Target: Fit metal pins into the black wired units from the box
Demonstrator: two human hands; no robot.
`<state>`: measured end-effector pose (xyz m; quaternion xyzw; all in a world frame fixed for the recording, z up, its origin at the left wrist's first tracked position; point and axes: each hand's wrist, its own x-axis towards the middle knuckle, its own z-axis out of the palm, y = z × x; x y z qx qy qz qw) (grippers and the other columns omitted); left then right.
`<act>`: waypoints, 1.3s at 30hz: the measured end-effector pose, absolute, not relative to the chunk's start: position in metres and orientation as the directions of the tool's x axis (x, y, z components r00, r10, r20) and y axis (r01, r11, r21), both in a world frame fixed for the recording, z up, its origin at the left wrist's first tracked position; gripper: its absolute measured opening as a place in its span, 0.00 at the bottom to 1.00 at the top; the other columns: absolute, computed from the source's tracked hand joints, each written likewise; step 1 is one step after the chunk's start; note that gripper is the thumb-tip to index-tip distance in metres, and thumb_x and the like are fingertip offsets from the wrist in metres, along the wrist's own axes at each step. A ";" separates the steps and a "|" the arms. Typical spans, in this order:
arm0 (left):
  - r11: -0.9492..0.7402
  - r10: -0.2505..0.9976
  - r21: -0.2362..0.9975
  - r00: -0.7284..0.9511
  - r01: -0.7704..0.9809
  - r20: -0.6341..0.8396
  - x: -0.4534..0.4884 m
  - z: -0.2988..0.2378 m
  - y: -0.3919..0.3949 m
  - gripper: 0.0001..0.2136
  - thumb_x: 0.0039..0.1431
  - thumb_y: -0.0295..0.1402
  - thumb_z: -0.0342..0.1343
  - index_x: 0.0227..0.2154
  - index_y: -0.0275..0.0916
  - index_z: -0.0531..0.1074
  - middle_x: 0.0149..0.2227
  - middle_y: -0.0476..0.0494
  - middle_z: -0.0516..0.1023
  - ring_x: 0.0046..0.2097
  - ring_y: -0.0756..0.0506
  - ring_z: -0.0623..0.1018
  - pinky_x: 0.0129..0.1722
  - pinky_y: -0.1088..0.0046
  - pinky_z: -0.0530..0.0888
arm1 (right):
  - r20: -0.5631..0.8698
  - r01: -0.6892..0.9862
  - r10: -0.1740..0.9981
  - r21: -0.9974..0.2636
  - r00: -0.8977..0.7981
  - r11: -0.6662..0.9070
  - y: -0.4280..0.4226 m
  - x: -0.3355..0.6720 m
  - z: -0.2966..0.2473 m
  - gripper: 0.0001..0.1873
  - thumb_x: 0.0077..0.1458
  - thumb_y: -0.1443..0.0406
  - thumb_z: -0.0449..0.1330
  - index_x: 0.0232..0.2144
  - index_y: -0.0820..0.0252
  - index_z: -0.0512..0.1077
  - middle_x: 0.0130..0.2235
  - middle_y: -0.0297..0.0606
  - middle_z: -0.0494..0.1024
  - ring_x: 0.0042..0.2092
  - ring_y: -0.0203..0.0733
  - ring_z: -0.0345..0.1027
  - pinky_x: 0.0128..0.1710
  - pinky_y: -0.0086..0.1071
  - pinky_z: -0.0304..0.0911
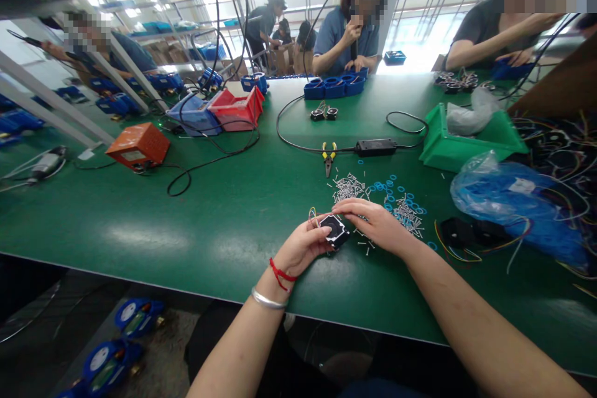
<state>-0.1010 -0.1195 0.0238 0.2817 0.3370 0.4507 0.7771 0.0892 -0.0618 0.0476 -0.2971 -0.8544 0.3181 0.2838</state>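
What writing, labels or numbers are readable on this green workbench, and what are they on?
None can be read.
Orange metal box: pale label on its front, too blurred.
Clear blue plastic bag: white sticker, too small.
Round blue gauges on the floor: white dial faces, too small.
Small black square part in the left hand: no writing visible.

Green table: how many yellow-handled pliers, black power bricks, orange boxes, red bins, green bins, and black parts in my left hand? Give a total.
Yellow-handled pliers: 1
Black power brick: 1
Orange box: 1
Red bin: 1
Green bin: 1
Black part in the left hand: 1
Total: 6
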 end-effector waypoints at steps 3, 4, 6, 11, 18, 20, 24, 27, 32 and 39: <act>0.403 0.908 0.754 0.326 -0.519 -0.261 -0.099 0.018 -0.118 0.18 0.48 0.32 0.60 0.44 0.35 0.69 0.39 0.41 0.73 0.36 0.49 0.73 0.36 0.74 0.70 | 0.288 0.317 0.678 -0.718 -0.676 0.620 -0.059 0.089 0.041 0.19 0.58 0.73 0.47 0.46 0.52 0.70 0.49 0.35 0.70 0.52 0.38 0.62 0.55 0.39 0.58; 0.400 0.910 0.758 0.321 -0.515 -0.262 -0.098 0.017 -0.118 0.18 0.48 0.32 0.60 0.44 0.35 0.69 0.39 0.41 0.73 0.36 0.49 0.73 0.36 0.74 0.70 | 0.282 0.319 0.680 -0.720 -0.677 0.616 -0.058 0.089 0.039 0.20 0.58 0.73 0.47 0.47 0.52 0.70 0.49 0.36 0.69 0.52 0.38 0.62 0.55 0.40 0.58; 0.396 0.912 0.767 0.316 -0.504 -0.262 -0.097 0.015 -0.118 0.18 0.48 0.31 0.61 0.44 0.34 0.69 0.39 0.41 0.73 0.37 0.49 0.73 0.36 0.73 0.70 | 0.274 0.321 0.680 -0.722 -0.680 0.613 -0.057 0.089 0.037 0.20 0.58 0.73 0.46 0.46 0.52 0.70 0.50 0.36 0.68 0.53 0.38 0.61 0.55 0.40 0.58; 0.351 0.934 0.775 0.250 -0.525 -0.254 -0.098 0.019 -0.118 0.20 0.48 0.29 0.60 0.46 0.36 0.68 0.42 0.40 0.73 0.38 0.48 0.74 0.37 0.72 0.72 | 0.302 0.412 0.713 -0.648 -0.633 0.641 -0.055 0.095 0.035 0.17 0.56 0.73 0.50 0.45 0.55 0.70 0.52 0.38 0.66 0.55 0.40 0.58 0.57 0.42 0.55; 0.184 0.970 0.715 0.008 -0.674 -0.243 -0.101 0.026 -0.111 0.21 0.52 0.27 0.54 0.50 0.40 0.62 0.47 0.40 0.71 0.43 0.47 0.74 0.45 0.68 0.71 | 0.190 0.608 0.725 -0.430 -0.662 0.667 -0.049 0.108 0.014 0.03 0.45 0.70 0.62 0.25 0.58 0.74 0.58 0.38 0.59 0.60 0.54 0.46 0.56 0.55 0.50; 0.168 0.969 0.690 -0.010 -0.704 -0.246 -0.102 0.026 -0.110 0.20 0.52 0.25 0.52 0.50 0.38 0.61 0.47 0.39 0.71 0.43 0.47 0.75 0.46 0.67 0.70 | 0.174 0.632 0.730 -0.396 -0.661 0.666 -0.047 0.106 0.008 0.04 0.45 0.71 0.62 0.22 0.59 0.73 0.57 0.39 0.61 0.60 0.55 0.46 0.55 0.55 0.50; 0.137 0.974 0.664 -0.023 -0.735 -0.226 -0.104 0.026 -0.112 0.18 0.53 0.25 0.52 0.48 0.38 0.61 0.46 0.39 0.72 0.43 0.47 0.75 0.48 0.65 0.69 | 0.203 0.619 0.726 -0.405 -0.657 0.673 -0.051 0.095 0.016 0.07 0.49 0.69 0.59 0.21 0.60 0.72 0.52 0.41 0.66 0.56 0.53 0.52 0.54 0.51 0.53; 0.104 0.979 0.660 -0.041 -0.744 -0.200 -0.105 0.026 -0.115 0.17 0.52 0.25 0.54 0.46 0.39 0.61 0.45 0.41 0.72 0.44 0.47 0.75 0.49 0.63 0.69 | 0.220 0.560 0.770 -0.573 -0.599 0.599 -0.064 0.082 0.036 0.07 0.53 0.63 0.57 0.27 0.57 0.73 0.45 0.40 0.69 0.47 0.46 0.62 0.47 0.43 0.61; 0.034 0.981 0.659 -0.103 -0.751 -0.167 -0.102 0.023 -0.119 0.19 0.49 0.25 0.58 0.43 0.40 0.60 0.41 0.44 0.72 0.43 0.47 0.75 0.47 0.64 0.69 | 0.092 0.327 0.928 -0.919 -0.360 0.218 -0.093 0.049 0.050 0.12 0.56 0.56 0.53 0.34 0.59 0.69 0.23 0.30 0.68 0.24 0.35 0.62 0.25 0.29 0.61; 0.034 0.977 0.665 -0.115 -0.746 -0.180 -0.099 0.019 -0.122 0.22 0.45 0.29 0.61 0.40 0.44 0.55 0.31 0.52 0.70 0.27 0.53 0.71 0.26 0.77 0.66 | 0.004 0.028 0.956 -1.000 -0.295 0.013 -0.108 0.010 0.029 0.13 0.52 0.56 0.57 0.32 0.60 0.67 0.31 0.37 0.75 0.31 0.38 0.71 0.34 0.32 0.69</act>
